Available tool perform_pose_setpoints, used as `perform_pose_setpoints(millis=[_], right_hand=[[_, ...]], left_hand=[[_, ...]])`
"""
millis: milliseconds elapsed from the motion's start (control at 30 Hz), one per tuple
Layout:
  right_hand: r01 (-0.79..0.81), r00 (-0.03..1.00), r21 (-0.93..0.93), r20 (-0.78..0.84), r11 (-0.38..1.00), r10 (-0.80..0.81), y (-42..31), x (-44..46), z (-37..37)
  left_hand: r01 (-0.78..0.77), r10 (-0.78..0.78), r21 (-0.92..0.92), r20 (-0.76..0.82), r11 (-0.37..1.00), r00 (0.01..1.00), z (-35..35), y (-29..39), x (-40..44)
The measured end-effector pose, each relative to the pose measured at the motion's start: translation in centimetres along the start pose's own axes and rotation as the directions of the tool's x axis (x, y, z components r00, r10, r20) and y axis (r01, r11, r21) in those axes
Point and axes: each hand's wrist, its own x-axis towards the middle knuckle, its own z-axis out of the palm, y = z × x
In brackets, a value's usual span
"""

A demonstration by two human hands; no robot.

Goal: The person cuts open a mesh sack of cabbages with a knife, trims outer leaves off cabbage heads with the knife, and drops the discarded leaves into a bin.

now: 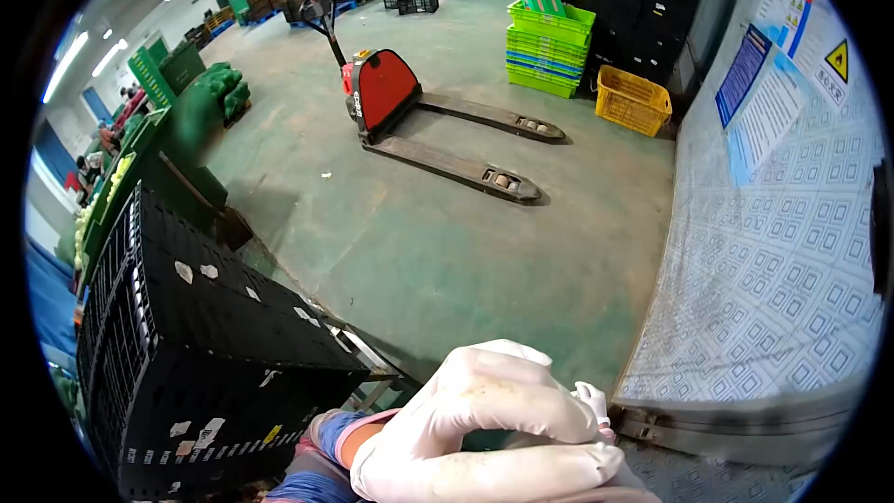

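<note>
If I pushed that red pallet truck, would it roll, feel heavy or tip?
The red pallet truck would probably roll, since small rollers show in its forks. It may well feel heavy, judging by its bulky housing and long forks. Tipping seems unlikely, because the forks lie low and spread apart.

Gloved left hand [447,433] (loosely curled), red pallet jack [386,84], lime-green crates [543,58].

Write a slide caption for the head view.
A white-gloved left hand up close, with a red pallet jack on the floor beyond and black crates at left.
</note>
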Motion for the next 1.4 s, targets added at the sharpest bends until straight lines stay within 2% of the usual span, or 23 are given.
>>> perform_pose_setpoints(millis=[33,133,167,200,267,300,333,433,533,567,667,700,733,800,833,933,967,1033,1067,1133,1200,1333,1400], right_hand=[[0.019,1.000,0.041,-0.006,0.999,-0.019,-0.6,1.4,-0.8],[0.001,1.000,0.043,-0.026,0.999,0.000,-3.2,3.8,-2.3],[-0.006,1.000,0.050,-0.016,0.999,0.007,-3.9,4.2,-2.5],[-0.003,1.000,0.047,-0.009,0.999,0.003,-5.2,3.8,-2.4],[0.070,0.997,-0.105,0.015,0.992,-0.069,-7.9,2.6,-1.6],[0.127,0.992,-0.110,0.041,0.986,-0.123,-6.1,3.5,-1.0],[-0.008,0.997,0.043,0.071,0.999,0.005,-2.4,5.9,-0.5],[-0.064,0.991,0.042,0.119,0.997,0.058,-2.1,6.5,1.8],[-0.031,0.990,-0.051,0.134,0.998,0.037,-4.2,6.5,3.9],[-0.038,0.989,-0.022,0.144,0.999,0.041,-4.4,7.1,4.5],[-0.079,0.987,0.000,0.143,0.997,0.078,-3.7,10.3,5.8],[0.068,0.982,-0.105,0.181,0.992,-0.048,-8.7,8.9,5.9],[0.027,0.995,-0.200,0.100,0.979,-0.007,-13.7,7.9,7.1],[-0.045,0.995,-0.079,0.081,0.996,0.052,-12.4,11.1,8.3],[-0.030,0.996,-0.063,0.080,0.998,0.036,-13.3,12.0,9.2],[-0.021,0.996,-0.090,0.085,0.996,0.029,-16.4,13.8,11.6],[-0.036,0.995,-0.044,0.086,0.998,0.040,-17.3,14.1,12.3],[0.014,0.997,-0.086,0.083,0.996,-0.007,-20.1,14.2,14.0],[0.057,0.996,-0.125,0.082,0.991,-0.047,-21.2,14.0,14.7],[0.035,0.996,-0.131,0.087,0.991,-0.023,-22.7,14.3,15.7],[0.029,0.994,-0.216,0.106,0.976,-0.006,-23.6,14.9,16.7],[0.033,0.989,-0.190,0.150,0.981,-0.004,-23.1,18.2,17.8],[0.039,0.987,-0.214,0.159,0.976,-0.004,-24.6,19.3,18.3]], left_hand=[[-0.158,0.157,0.249,0.024,0.955,0.987,-0.1,-1.0,0.6],[-0.298,0.315,0.482,0.047,0.824,0.948,0.3,-2.8,2.9],[-0.273,0.321,0.468,-0.025,0.841,0.947,0.4,-3.2,3.3],[-0.136,0.230,0.421,-0.183,0.897,0.956,1.4,-2.6,3.8],[0.090,0.026,0.216,-0.480,0.972,0.877,3.4,-1.4,4.9],[0.117,-0.018,0.222,-0.407,0.968,0.913,2.4,-1.6,4.6],[0.143,-0.061,0.230,-0.329,0.963,0.943,1.1,-1.6,4.7],[0.216,-0.202,0.266,-0.081,0.939,0.976,-3.1,-1.6,4.2],[0.228,-0.252,0.303,0.043,0.925,0.967,-6.0,-2.0,5.3],[0.220,-0.259,0.319,0.086,0.922,0.962,-7.0,-2.1,5.8],[0.137,-0.173,0.337,0.081,0.932,0.982,-9.1,-2.8,7.1],[0.147,-0.178,0.452,0.025,0.880,0.984,-9.4,-2.3,7.6],[0.112,-0.143,0.478,0.029,0.871,0.989,-10.5,-2.6,7.9],[0.043,-0.074,0.530,0.037,0.847,0.997,-12.7,-3.0,8.5],[0.032,-0.053,0.539,0.024,0.842,0.998,-13.9,-2.7,9.4],[0.033,-0.085,0.423,0.104,0.905,0.991,-18.3,-4.0,10.9],[-0.203,0.137,0.497,0.167,0.844,0.976,-19.2,-4.6,11.7],[-0.424,0.348,0.551,0.243,0.719,0.906,-21.3,-5.3,12.6],[-0.424,0.337,0.553,0.258,0.717,0.905,-22.2,-5.5,12.8],[-0.418,0.323,0.561,0.265,0.714,0.908,-24.2,-6.0,13.2],[-0.432,0.314,0.548,0.299,0.717,0.901,-26.0,-6.6,13.5],[-0.414,0.314,0.577,0.269,0.704,0.910,-28.9,-8.0,14.1],[-0.445,0.282,0.547,0.358,0.709,0.890,-30.5,-8.6,15.5]])
